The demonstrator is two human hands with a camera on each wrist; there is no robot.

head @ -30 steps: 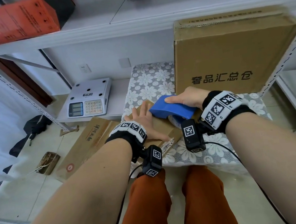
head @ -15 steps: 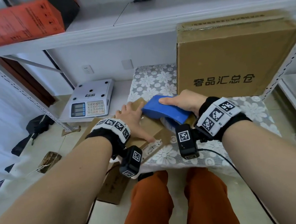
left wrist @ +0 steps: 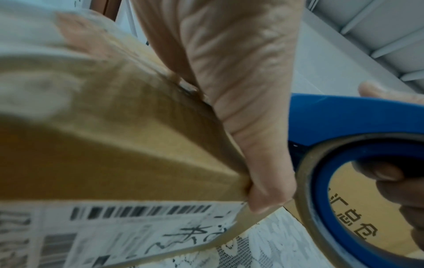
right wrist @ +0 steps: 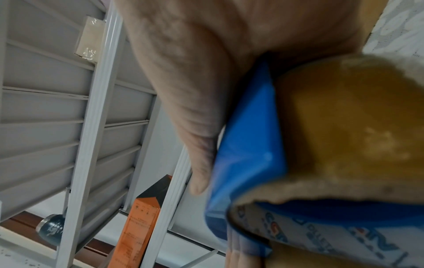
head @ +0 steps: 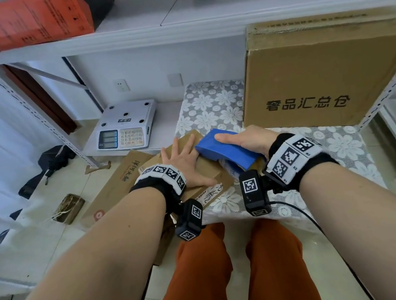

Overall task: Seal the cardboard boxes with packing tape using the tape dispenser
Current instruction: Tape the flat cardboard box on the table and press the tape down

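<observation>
A small brown cardboard box with a printed label lies on the flowered cloth at the table's near left corner. My left hand lies flat on its top with the fingers spread; in the left wrist view the thumb runs down the box's near corner. My right hand grips the blue tape dispenser, which sits tilted on the box's right side. The tape roll shows beneath the blue cover. A strip of tape runs from the roll to the box edge.
A large cardboard box stands at the back right of the table. A weighing scale sits on a low shelf to the left. Flattened cartons lie on the floor. An orange box rests on the upper shelf.
The small box and my left hand shifted slightly left, then back. My right hand kept hold of the dispenser on the box's right side.
</observation>
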